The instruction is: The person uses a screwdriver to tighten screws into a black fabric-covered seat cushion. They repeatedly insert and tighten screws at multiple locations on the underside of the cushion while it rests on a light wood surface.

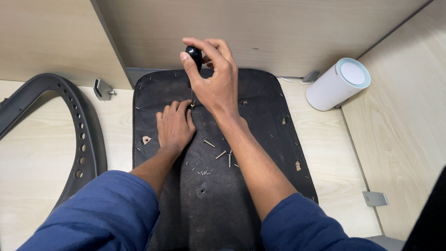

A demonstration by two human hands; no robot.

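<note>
A black fabric-covered chair seat panel [260, 111] lies flat on a light wooden desk. My right hand [211, 76] grips the black handle of a screwdriver [194, 55], held upright with its thin shaft pointing down at the panel. My left hand [174, 126] rests flat on the panel, with its fingertips pinched at the screwdriver's tip, where a small screw seems to sit. Several loose brass screws [222, 154] lie on the panel just right of my left wrist. Both arms wear blue sleeves.
A curved black plastic chair frame [81, 125] with holes lies at the left. A white cylinder with a pale teal rim [338, 84] stands at the right by the wooden side wall. Metal brackets sit at the back left [103, 89] and front right [374, 198].
</note>
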